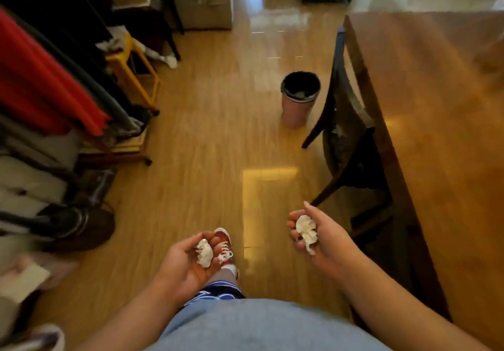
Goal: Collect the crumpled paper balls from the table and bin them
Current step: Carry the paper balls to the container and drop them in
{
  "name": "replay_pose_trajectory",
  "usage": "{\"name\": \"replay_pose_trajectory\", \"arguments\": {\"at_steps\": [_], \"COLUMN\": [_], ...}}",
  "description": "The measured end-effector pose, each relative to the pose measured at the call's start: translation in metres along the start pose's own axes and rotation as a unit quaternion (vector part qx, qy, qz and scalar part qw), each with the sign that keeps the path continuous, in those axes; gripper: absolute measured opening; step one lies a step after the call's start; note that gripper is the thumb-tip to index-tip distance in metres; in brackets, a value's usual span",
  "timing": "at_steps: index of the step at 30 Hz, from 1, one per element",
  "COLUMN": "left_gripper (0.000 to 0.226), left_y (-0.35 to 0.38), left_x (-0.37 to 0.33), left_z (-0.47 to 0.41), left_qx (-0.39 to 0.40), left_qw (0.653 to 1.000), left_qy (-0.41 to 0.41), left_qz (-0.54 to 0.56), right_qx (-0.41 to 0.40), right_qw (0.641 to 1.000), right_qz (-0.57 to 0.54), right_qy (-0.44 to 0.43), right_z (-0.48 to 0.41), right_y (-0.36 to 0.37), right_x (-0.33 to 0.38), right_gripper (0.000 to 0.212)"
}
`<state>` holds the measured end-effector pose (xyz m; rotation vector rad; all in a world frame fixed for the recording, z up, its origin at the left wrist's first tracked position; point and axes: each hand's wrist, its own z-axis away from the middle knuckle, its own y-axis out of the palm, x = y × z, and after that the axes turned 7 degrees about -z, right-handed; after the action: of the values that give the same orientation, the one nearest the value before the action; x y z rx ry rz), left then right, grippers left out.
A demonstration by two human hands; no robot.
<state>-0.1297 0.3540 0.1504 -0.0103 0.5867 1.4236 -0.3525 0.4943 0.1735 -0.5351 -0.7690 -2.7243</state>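
My left hand (181, 263) is palm-up low in the view, its fingers curled around a white crumpled paper ball (204, 252). My right hand (324, 238) is palm-up to the right, cupping a second, larger crumpled paper ball (306, 232). A pink bin (296, 110) with a black liner stands on the floor ahead, well beyond both hands, beside the chair. The wooden table (436, 121) runs along the right side; no paper balls show on its visible top.
A dark wooden chair (343, 137) is tucked against the table's left edge. A clothes rack with red and grey fabric (41, 77) and a yellow stool (131, 69) line the left. Wooden floor (207, 146) stretches ahead to the bin. My red shoe (225, 244) is below my left hand.
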Motion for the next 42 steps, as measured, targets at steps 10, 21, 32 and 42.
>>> {"name": "replay_pose_trajectory", "arguments": {"at_steps": [10, 21, 32, 42], "left_gripper": [0.028, 0.026, 0.032, 0.032], "left_y": [-0.060, 0.032, 0.159, 0.154], "left_x": [-0.161, -0.311, -0.455, -0.546], "left_z": [-0.076, -0.173, -0.282, -0.329], "left_qx": [-0.057, 0.021, 0.022, -0.074], "left_qw": [0.998, 1.000, 0.998, 0.993], "left_qy": [-0.010, 0.009, 0.055, 0.058], "left_qz": [0.040, -0.018, -0.022, 0.076], "right_qx": [0.029, -0.063, -0.074, 0.035], "right_qw": [0.996, 0.998, 0.996, 0.994], "right_qz": [0.074, 0.019, 0.014, 0.083], "right_qy": [0.027, 0.016, 0.051, 0.064], "right_z": [-0.139, -0.219, -0.356, -0.468], "right_y": [0.178, 0.194, 0.228, 0.380], "right_x": [0.044, 0.128, 0.264, 0.386], "right_gripper": [0.035, 0.037, 0.037, 0.034]}}
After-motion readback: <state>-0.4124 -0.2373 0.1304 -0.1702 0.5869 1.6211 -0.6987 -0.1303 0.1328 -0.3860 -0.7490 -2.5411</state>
